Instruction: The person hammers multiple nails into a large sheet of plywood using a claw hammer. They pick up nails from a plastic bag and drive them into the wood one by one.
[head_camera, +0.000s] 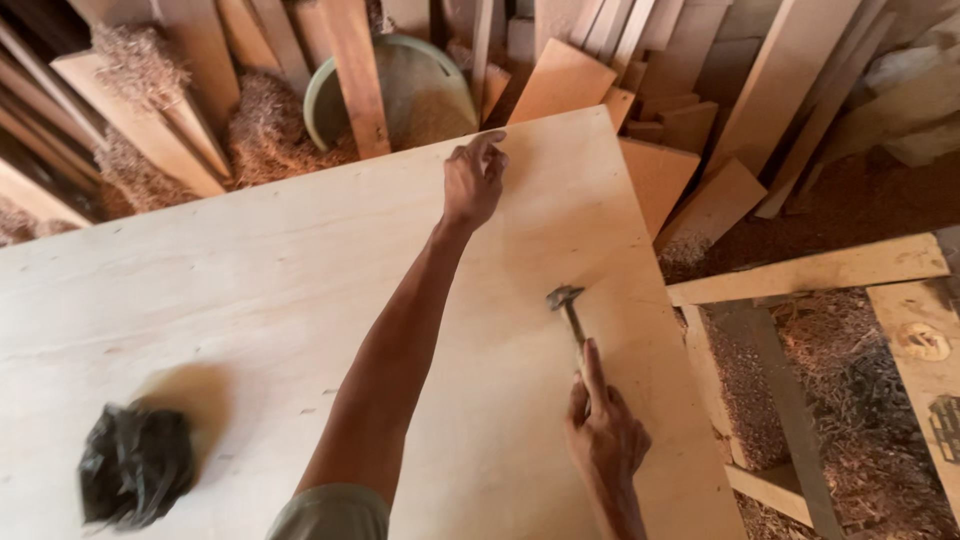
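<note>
Plywood fills most of the view: a broad pale sheet (250, 300) lies flat as the working surface, and everything else is placed against it. Beyond its far edge lean offcut boards (560, 80), heaps of shavings (265, 125) and a green basin (420, 85); off its right edge a loose plank (810, 270) bridges a sawdust-covered floor. On the sheet's near left corner sits a crumpled black bag (135, 465). The left hand (473, 180) reaches to the sheet's far edge, fingers bent and pressing down, holding nothing that I can make out. The right hand (605, 435) is closed around the handle of a small hammer (568, 305), whose head rests on the sheet close to its right edge. As I judge it, a swing so near that edge could glance off and dent the thin face, and the outstretched left arm lies close to the hammer's path, so a slip might catch it.
</note>
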